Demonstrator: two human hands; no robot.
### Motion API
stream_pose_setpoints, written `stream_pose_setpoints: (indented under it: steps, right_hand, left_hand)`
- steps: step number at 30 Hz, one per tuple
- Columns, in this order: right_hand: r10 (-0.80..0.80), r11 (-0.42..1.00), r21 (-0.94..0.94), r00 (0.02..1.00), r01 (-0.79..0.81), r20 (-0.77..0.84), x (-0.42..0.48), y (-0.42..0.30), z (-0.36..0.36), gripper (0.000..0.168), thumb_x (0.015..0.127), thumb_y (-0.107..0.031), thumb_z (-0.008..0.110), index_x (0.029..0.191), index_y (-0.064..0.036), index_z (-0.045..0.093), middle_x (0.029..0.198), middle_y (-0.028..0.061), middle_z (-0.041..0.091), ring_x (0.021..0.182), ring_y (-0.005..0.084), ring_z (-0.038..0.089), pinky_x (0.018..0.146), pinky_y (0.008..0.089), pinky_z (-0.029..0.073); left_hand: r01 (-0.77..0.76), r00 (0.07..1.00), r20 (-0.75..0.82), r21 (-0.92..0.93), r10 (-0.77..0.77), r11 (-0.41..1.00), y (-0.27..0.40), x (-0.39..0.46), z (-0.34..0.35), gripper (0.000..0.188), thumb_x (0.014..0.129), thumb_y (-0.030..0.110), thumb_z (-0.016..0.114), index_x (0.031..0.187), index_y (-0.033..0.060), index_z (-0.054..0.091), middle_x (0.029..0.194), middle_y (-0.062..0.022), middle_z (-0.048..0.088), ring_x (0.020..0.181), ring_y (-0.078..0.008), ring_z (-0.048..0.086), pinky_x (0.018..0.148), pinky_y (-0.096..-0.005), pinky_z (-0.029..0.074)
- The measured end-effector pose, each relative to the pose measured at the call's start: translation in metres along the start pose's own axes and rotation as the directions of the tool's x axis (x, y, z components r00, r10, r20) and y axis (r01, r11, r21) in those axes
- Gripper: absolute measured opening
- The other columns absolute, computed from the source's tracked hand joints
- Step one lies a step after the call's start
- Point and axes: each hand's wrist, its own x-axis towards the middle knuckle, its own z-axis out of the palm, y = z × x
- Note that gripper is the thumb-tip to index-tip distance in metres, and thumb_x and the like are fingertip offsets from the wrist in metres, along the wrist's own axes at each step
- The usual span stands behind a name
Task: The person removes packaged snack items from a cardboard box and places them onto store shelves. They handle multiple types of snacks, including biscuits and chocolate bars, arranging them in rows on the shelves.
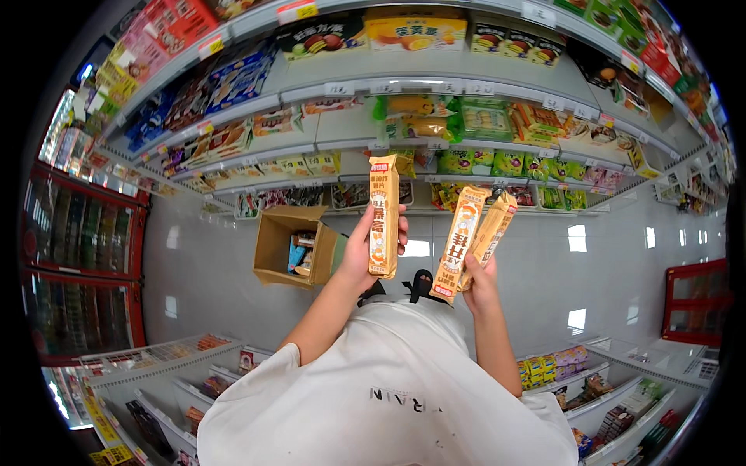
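My left hand grips a long orange-and-cream snack packet, held nearly upright with its printed face towards me. In my right hand are two similar packets, fanned apart at the top. The nearer of these, a snack packet, shows its printed front upside down. Behind it, the other snack packet leans to the right and is partly covered. Both hands are raised in front of my body, apart from each other, over the tiled floor.
An open cardboard box with several packets inside stands on the floor to the left. Ahead, a stocked store shelf spans the view. Red-framed glass-door coolers line the left side. More shelving stands behind me.
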Motion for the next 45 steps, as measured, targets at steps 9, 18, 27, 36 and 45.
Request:
stream_pose_setpoints:
  steps: [9, 18, 27, 36, 45]
  right_hand:
    - [0.241, 0.948, -0.236, 0.966, -0.214, 0.092, 0.004, 0.069, 0.081, 0.051, 0.098, -0.015, 0.064, 0.141, -0.002, 0.041, 0.131, 0.0103, 0.06, 0.12, 0.0186, 0.059, 0.101, 0.0374, 0.05]
    - [0.373, 0.847, -0.469, 0.908, -0.249, 0.192, -0.003, 0.115, 0.14, 0.054, 0.088, -0.008, 0.077, 0.134, -0.002, 0.05, 0.122, 0.007, 0.066, 0.108, 0.0146, 0.064, 0.092, 0.0323, 0.054]
    - [0.635, 0.16, -0.854, 0.611, 0.495, 0.473, 0.037, 0.053, 0.185, 0.061, 0.078, -0.022, 0.081, 0.134, -0.011, 0.057, 0.117, 0.0086, 0.07, 0.095, 0.0236, 0.07, 0.083, 0.0357, 0.055]
    - [0.714, 0.052, -0.789, 0.529, 0.612, 0.458, 0.052, 0.012, 0.232, 0.055, 0.072, -0.023, 0.085, 0.121, -0.011, 0.062, 0.104, 0.0095, 0.071, 0.09, 0.0259, 0.069, 0.076, 0.0364, 0.053]
    - [0.021, 0.966, -0.254, 0.977, 0.034, 0.212, 0.058, 0.064, 0.151, 0.042, 0.107, -0.046, 0.042, 0.12, -0.007, 0.051, 0.096, 0.0063, 0.061, 0.078, 0.0169, 0.062, 0.073, 0.0311, 0.053]
  left_hand:
    - [-0.009, 0.969, -0.241, 0.177, 0.052, 0.984, 0.01, -0.073, -0.034, 0.05, 0.105, 0.027, 0.053, 0.146, 0.0025, 0.039, 0.138, -0.0082, 0.055, 0.125, -0.0175, 0.056, 0.107, -0.0345, 0.044]
    - [-0.166, 0.824, -0.44, 0.413, 0.356, 0.895, 0.04, -0.115, -0.084, 0.046, 0.094, 0.017, 0.072, 0.132, 0.0061, 0.047, 0.118, -0.0041, 0.064, 0.1, -0.012, 0.063, 0.087, -0.0299, 0.053]
    - [-0.37, 0.707, -0.433, 0.446, 0.559, 0.815, 0.107, -0.174, -0.156, 0.046, 0.099, 0.01, 0.06, 0.142, 0.0051, 0.041, 0.12, -0.0102, 0.062, 0.101, -0.016, 0.063, 0.081, -0.0288, 0.055]
    - [0.098, 0.966, 0.071, 0.789, -0.249, 0.606, 0.081, -0.148, -0.143, 0.073, 0.087, 0.025, 0.079, 0.147, 0.005, 0.042, 0.135, -0.0081, 0.058, 0.121, -0.0134, 0.055, 0.101, -0.0322, 0.046]
    - [0.181, 0.963, -0.252, 0.341, -0.096, 0.923, 0.064, -0.111, -0.142, 0.065, 0.082, 0.014, 0.084, 0.135, 0.0034, 0.05, 0.127, -0.0056, 0.061, 0.113, -0.0144, 0.06, 0.097, -0.0318, 0.05]
